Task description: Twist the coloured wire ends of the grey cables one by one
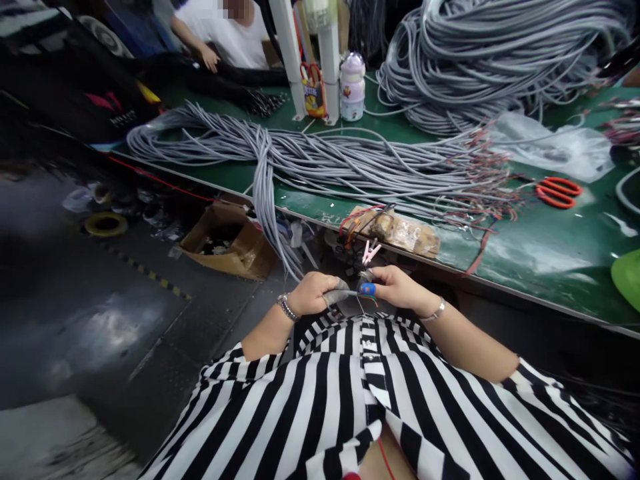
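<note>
My left hand [316,293] is closed around a grey cable [352,293] in front of my striped shirt. Thin green and orange wires [371,300] stick out of the cable's end, beside my right thumb. My right hand [400,290] has its thumb and fingers drawn together at that end; blue wrapping covers the thumb. What lies between those fingers is too small to make out. Beyond the hands, a long bundle of grey cables [340,157] lies on the green table [535,243], with some strands hanging over the edge near my left hand.
A wooden block [410,237] and a pink clip [371,252] are at the table edge. Orange-handled scissors [559,192], a plastic bag [555,147], a bottle [353,87] and a big cable coil [500,60] lie farther back. A cardboard box [227,240] stands below left. Another person [225,33] works opposite.
</note>
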Tool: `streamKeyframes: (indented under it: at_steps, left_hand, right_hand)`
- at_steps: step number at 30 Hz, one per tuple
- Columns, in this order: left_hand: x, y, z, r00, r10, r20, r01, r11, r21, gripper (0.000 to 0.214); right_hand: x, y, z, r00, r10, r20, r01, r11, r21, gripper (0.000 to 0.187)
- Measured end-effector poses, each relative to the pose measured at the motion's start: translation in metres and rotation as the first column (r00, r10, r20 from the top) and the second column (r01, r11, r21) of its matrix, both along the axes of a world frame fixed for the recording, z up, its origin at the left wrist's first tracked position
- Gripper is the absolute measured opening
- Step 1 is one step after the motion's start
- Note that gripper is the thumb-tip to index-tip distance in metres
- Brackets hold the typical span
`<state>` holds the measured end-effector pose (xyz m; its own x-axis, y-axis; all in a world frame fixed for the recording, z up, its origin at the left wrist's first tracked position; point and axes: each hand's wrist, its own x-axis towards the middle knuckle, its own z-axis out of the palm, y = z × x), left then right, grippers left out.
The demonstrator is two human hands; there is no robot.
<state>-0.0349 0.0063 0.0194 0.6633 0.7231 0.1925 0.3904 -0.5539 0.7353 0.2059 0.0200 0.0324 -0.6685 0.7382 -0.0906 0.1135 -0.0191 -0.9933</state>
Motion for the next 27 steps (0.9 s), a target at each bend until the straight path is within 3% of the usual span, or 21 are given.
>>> streamKeyframes:
  at_steps: [3,7,10,13,15,16,18,20,22,24,27]
  left_hand:
    - [0.002,-0.003,-0.003,0.997,0.044,0.057,-0.043,0.999,-0.026,0.028]
    - [0.007,-0.006,-0.001,0.985,0.07,0.158,-0.084,0.993,0.086,0.021]
    - [0.009,-0.006,0.005,0.986,0.074,0.146,-0.092,0.988,0.122,0.022]
    - [0.009,-0.004,0.005,0.989,-0.031,0.142,0.04,0.998,-0.058,0.026]
    - [0.006,-0.003,-0.001,0.97,-0.08,0.23,0.147,0.945,-0.291,0.032]
    - [0.005,-0.003,-0.006,0.951,-0.049,0.306,0.177,0.896,-0.407,0.035]
    - [0.003,-0.003,-0.017,0.874,0.129,0.468,0.197,0.787,-0.585,0.042]
    - [0.001,-0.004,-0.027,0.726,0.351,0.592,0.194,0.721,-0.665,0.047]
    - [-0.001,-0.005,-0.032,0.56,0.489,0.669,0.195,0.706,-0.68,0.046]
    - [-0.004,-0.006,-0.033,0.44,0.55,0.709,0.193,0.714,-0.673,0.046]
    - [-0.01,-0.008,-0.03,0.358,0.612,0.705,0.152,0.707,-0.691,0.05]
  right_hand:
    - [0.0,-0.004,-0.001,0.999,-0.032,-0.025,0.032,0.999,-0.038,0.04]
    - [0.003,-0.006,-0.002,0.999,-0.018,-0.051,0.013,0.995,-0.099,0.044]
    - [0.005,-0.003,-0.001,0.999,0.015,-0.043,-0.02,0.994,-0.109,0.043]
    - [-0.001,0.0,0.002,0.999,0.024,-0.03,-0.027,0.996,-0.087,0.042]
    - [-0.012,0.002,0.002,0.999,0.003,-0.049,-0.007,0.997,-0.08,0.043]
    - [-0.019,0.002,0.001,0.998,-0.021,-0.064,0.015,0.996,-0.083,0.044]
    - [-0.033,0.002,-0.005,0.991,-0.104,-0.085,0.097,0.992,-0.083,0.045]
    - [-0.045,0.0,-0.011,0.98,-0.189,-0.065,0.186,0.982,-0.04,0.045]
    - [-0.051,-0.004,-0.016,0.973,-0.231,-0.013,0.232,0.972,0.045,0.045]
    - [-0.051,-0.01,-0.015,0.974,-0.223,0.032,0.216,0.964,0.153,0.045]
    - [-0.048,-0.02,-0.003,0.989,-0.15,-0.005,0.142,0.923,0.359,0.037]
